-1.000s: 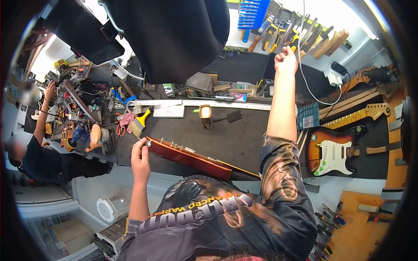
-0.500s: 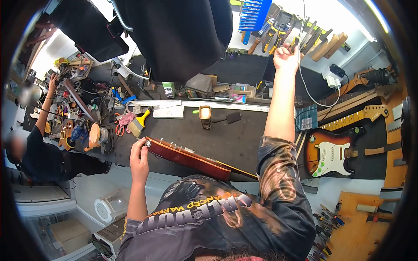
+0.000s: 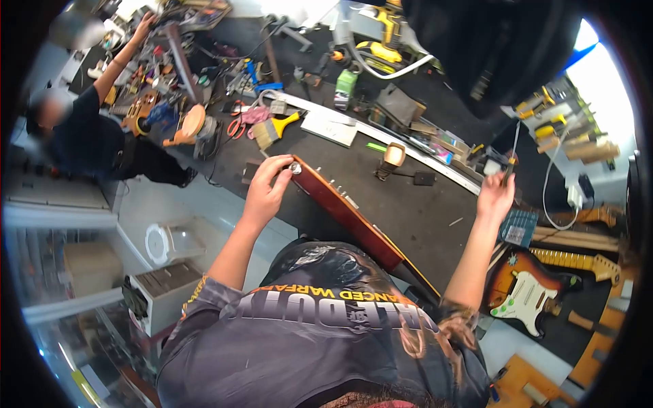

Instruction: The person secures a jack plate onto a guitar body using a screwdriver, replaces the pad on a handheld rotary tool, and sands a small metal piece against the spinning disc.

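A red-brown guitar body (image 3: pixel 354 221) stands on its edge along the front of the bench, slanting down to the right. My left hand (image 3: pixel 266 190) pinches its upper left end, beside a round metal fitting (image 3: pixel 294 167). Off to the right, my right hand (image 3: pixel 496 196) is closed round the handle of a screwdriver (image 3: pixel 515 146), whose thin shaft points up and away. That hand is above the bench, near a teal patterned packet (image 3: pixel 519 227).
A sunburst guitar (image 3: pixel 527 292) lies at the right. On the bench are a brush (image 3: pixel 275 129), a small box-like object (image 3: pixel 392 158) and a long metal ruler (image 3: pixel 428 160). Another person (image 3: pixel 78 132) stands at the left, one arm raised towards cluttered tools.
My right hand has come down from the wall tool rack with a screwdriver. My left hand remains on the guitar body. The camera view has turned and shifted.
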The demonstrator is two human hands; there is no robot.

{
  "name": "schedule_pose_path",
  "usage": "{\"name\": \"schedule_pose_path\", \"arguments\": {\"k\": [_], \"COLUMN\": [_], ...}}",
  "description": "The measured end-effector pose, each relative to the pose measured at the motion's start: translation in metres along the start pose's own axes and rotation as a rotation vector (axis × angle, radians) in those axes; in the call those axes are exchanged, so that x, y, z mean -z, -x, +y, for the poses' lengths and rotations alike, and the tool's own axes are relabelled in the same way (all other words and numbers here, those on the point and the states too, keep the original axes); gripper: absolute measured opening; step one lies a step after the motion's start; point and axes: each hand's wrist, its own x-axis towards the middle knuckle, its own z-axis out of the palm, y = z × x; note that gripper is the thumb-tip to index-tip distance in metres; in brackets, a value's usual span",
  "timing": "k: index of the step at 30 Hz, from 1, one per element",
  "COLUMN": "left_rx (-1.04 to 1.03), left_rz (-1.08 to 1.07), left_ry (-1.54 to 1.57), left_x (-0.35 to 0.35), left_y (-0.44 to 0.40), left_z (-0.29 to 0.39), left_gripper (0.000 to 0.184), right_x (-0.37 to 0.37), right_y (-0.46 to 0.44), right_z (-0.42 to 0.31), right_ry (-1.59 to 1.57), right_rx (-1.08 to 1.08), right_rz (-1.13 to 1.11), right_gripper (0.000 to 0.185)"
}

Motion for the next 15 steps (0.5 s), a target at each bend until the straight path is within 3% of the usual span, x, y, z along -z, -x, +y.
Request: {"name": "schedule_pose_path", "arguments": {"k": [5,9,15], "left_rx": [0.002,-0.008,0.068], "left_rz": [-0.007,-0.015,0.015], "left_ry": [0.017,0.032,0.156], "left_x": [0.005,0.011,0.023], "left_y": [0.000,-0.002,-0.008], "left_z": [-0.003,-0.005,-0.007], "left_gripper": [0.027,0.029,0.030], "right_x": [0.021,-0.058,-0.192], "right_y": [0.097,0.135,0.139], "right_z": [0.039,0.078,0.142], "right_ry": [0.087,0.284,0.328], "right_rx": [-0.154,-0.194,-0.185], "right_rz": [0.039,0.055,-0.568], "right_gripper": [0.024,0.028,0.040]}}
